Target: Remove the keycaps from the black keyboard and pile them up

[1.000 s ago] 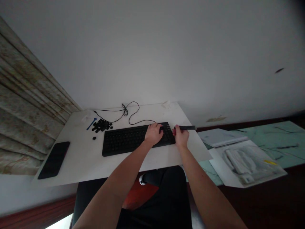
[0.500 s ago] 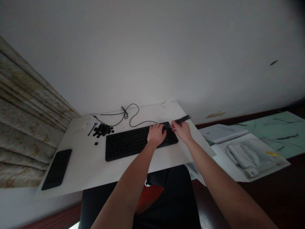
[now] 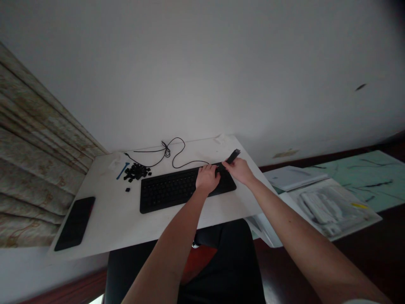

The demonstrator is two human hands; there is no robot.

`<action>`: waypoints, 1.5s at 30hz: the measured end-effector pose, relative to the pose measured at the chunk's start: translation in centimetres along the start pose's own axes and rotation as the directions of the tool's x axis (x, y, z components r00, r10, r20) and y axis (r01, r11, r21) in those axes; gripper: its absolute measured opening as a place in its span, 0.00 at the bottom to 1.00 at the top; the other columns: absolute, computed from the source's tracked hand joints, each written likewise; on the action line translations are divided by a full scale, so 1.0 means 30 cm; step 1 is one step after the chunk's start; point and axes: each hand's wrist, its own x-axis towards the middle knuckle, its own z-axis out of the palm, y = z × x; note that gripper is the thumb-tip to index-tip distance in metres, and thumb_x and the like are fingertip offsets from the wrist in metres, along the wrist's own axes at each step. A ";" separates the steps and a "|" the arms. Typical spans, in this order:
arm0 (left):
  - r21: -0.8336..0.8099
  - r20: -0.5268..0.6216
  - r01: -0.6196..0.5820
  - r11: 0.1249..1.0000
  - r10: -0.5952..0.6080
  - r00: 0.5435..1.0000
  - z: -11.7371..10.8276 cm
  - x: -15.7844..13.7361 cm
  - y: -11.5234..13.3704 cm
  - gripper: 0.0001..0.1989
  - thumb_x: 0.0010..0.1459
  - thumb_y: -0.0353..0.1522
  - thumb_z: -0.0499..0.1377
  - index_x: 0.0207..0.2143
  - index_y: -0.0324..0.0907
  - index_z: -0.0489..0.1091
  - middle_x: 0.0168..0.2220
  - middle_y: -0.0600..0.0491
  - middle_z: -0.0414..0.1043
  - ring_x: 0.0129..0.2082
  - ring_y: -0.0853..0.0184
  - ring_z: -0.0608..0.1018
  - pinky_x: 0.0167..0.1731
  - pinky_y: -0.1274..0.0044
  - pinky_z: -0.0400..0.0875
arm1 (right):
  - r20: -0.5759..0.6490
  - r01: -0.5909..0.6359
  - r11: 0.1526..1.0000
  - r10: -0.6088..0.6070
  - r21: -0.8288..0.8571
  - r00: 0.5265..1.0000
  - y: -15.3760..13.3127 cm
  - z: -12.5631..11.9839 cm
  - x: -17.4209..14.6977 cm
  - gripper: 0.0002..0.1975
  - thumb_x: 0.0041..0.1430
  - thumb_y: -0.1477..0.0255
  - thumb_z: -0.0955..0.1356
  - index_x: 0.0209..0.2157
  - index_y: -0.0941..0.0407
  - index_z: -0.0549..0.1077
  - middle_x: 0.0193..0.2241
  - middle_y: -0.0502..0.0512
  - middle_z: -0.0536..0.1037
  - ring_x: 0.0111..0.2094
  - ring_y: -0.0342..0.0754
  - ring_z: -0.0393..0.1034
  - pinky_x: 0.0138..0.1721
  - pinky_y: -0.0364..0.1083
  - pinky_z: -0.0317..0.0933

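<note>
A black keyboard [image 3: 171, 188] lies at a slant on the white desk [image 3: 110, 219]. My left hand [image 3: 208, 178] grips its right part, fingers over the far edge and thumb bent in on the keys. Beside it, my right hand [image 3: 239, 169] is closed around a slim black keycap puller [image 3: 233, 156]. Its frayed-looking upper end points up and away; the lower end meets the keyboard close to my left thumb, mostly hidden by my fingers. Loose black keycaps [image 3: 136, 172] lie in a pile left of the keyboard, with a single keycap [image 3: 128, 190] apart from them.
A blue stick-like tool [image 3: 122, 171] lies by the pile. Behind the keyboard curls a black cable [image 3: 166, 148]. A dark phone [image 3: 76, 223] rests at the desk's left edge, near a curtain [image 3: 28, 181]. Right of the desk are a white box [image 3: 286, 177] and a plastic-wrapped package [image 3: 329, 209].
My right hand has turned the keycap puller steeper and shifted slightly left, toward my left hand. The left hand stays in place on the keyboard.
</note>
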 end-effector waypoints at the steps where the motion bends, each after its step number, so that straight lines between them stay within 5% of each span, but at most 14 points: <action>1: 0.001 0.000 -0.001 1.000 0.001 1.000 0.000 0.000 0.000 0.15 0.69 0.36 0.53 0.54 0.43 0.70 0.52 0.47 0.75 0.54 0.57 0.73 0.55 0.64 0.66 | 0.012 -0.008 1.000 0.008 0.005 1.000 0.000 -0.001 0.001 0.12 0.64 0.65 0.68 0.30 0.58 0.78 0.25 0.58 0.82 0.30 0.53 0.80 0.31 0.43 0.64; 9: 0.017 0.013 -0.013 1.000 0.013 1.000 -0.002 -0.003 0.000 0.16 0.69 0.37 0.52 0.56 0.45 0.69 0.52 0.47 0.74 0.55 0.56 0.72 0.55 0.64 0.65 | 0.112 -0.097 0.975 0.075 0.199 0.991 0.021 0.007 0.029 0.11 0.62 0.67 0.71 0.29 0.58 0.77 0.25 0.58 0.82 0.29 0.52 0.80 0.32 0.44 0.71; 16: 0.038 0.027 -0.012 0.999 0.011 1.000 -0.007 -0.002 0.004 0.17 0.69 0.38 0.52 0.56 0.45 0.69 0.53 0.47 0.73 0.55 0.56 0.72 0.55 0.64 0.65 | 0.199 -0.173 0.811 0.072 0.558 0.977 0.072 0.001 0.029 0.09 0.54 0.67 0.76 0.29 0.58 0.77 0.23 0.53 0.81 0.26 0.49 0.78 0.32 0.46 0.75; 23: 0.053 0.026 -0.020 0.998 0.019 0.999 -0.005 -0.003 0.005 0.16 0.70 0.39 0.51 0.55 0.45 0.69 0.52 0.47 0.73 0.54 0.56 0.72 0.55 0.64 0.65 | 0.190 -0.022 0.951 -0.038 0.308 0.981 0.033 -0.009 0.057 0.06 0.58 0.70 0.73 0.29 0.57 0.77 0.21 0.52 0.79 0.25 0.48 0.77 0.29 0.42 0.71; 30: 0.047 0.030 -0.006 0.999 0.005 1.000 -0.007 -0.002 0.006 0.17 0.69 0.40 0.52 0.55 0.45 0.69 0.53 0.47 0.73 0.54 0.57 0.72 0.54 0.64 0.65 | 0.338 -0.186 0.902 0.047 0.390 0.940 0.002 -0.018 0.125 0.09 0.51 0.70 0.77 0.25 0.58 0.76 0.20 0.54 0.79 0.21 0.47 0.75 0.24 0.43 0.71; 38: 0.057 0.041 -0.009 0.998 0.007 0.999 -0.006 0.000 0.003 0.18 0.69 0.42 0.52 0.55 0.45 0.69 0.53 0.46 0.73 0.55 0.55 0.72 0.55 0.64 0.65 | 0.370 0.063 0.993 -0.022 -0.099 0.929 -0.104 -0.025 0.146 0.12 0.57 0.72 0.72 0.20 0.57 0.74 0.16 0.55 0.76 0.21 0.49 0.75 0.27 0.42 0.66; 45: 0.024 0.041 0.021 0.999 -0.022 0.999 -0.008 0.007 0.008 0.20 0.68 0.44 0.54 0.57 0.46 0.68 0.54 0.47 0.74 0.56 0.56 0.72 0.55 0.64 0.65 | 0.274 0.198 0.969 -0.152 -0.149 0.950 -0.192 -0.088 0.160 0.11 0.58 0.69 0.72 0.23 0.57 0.75 0.23 0.59 0.80 0.31 0.51 0.78 0.32 0.42 0.67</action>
